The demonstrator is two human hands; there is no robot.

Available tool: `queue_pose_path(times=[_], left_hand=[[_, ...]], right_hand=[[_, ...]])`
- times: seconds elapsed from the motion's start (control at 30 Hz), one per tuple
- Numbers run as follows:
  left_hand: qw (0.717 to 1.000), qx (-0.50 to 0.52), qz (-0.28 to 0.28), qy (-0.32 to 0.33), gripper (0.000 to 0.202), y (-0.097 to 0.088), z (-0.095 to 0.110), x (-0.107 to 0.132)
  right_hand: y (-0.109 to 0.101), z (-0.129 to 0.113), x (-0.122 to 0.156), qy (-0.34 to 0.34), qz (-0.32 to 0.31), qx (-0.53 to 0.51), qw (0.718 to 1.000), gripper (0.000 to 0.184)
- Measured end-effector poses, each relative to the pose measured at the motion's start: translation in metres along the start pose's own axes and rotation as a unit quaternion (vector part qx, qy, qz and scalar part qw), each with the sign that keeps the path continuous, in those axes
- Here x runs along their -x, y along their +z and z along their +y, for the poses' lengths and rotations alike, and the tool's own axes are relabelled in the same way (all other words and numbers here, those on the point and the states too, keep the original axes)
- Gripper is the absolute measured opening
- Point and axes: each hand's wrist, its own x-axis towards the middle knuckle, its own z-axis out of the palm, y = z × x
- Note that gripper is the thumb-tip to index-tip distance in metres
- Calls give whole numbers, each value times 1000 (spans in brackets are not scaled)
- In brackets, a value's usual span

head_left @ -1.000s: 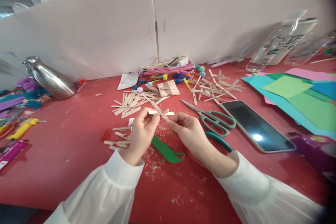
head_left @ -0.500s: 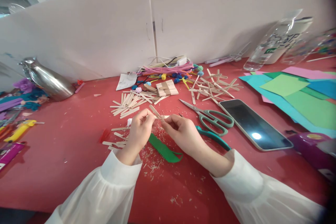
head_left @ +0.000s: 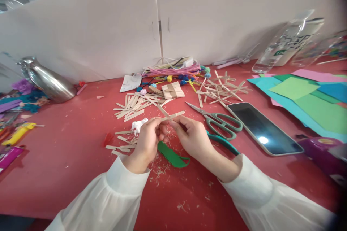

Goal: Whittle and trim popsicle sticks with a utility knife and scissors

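Note:
My left hand and my right hand meet above the red table, both pinching a small cross of wooden craft sticks. The sticks stand up from my fingertips, crossed like an X. Below my hands lies a green toothed plastic knife amid wood shavings. Loose craft sticks lie just beyond my left hand. Green-handled scissors rest right of my right hand.
A phone lies face up at the right, by coloured paper sheets. More stick crosses, pipe cleaners, a steel jug, clear bottles and a white partition line the back.
My hands have drawn slightly closer to me and together, and the crossed sticks have turned so they now stick up above my fingertips.

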Motion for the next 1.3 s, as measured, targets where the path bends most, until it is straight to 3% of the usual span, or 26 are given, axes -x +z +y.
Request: queue_pose_path(times=[0.1,0.3,0.63,0.83,1.03,1.17,1.3], left_hand=[[1000,-31,-1,2,20,-5,3,-2],[984,-151,10,91,23,-5,4,1],[993,-91,43,67,20,3,-4,8],[984,-150,42,82,22,-2,-2,4],[975,-190,22,114,23,-2,-6,8],[975,-186,15,120,23,-1,-10,10],[989,-127,22,80,20,2,-11,11]], right_hand=[[-3,1,-1,-21,-7,47,999,20],[-7,0,-2,-63,-10,140,988,20],[-1,-2,2,-85,8,240,967,24],[-5,-5,1,-86,-11,241,967,25],[-6,-3,2,-44,-4,211,977,21],[-8,-2,1,-18,-4,173,985,19],[-6,-2,1,-12,-1,151,988,20]])
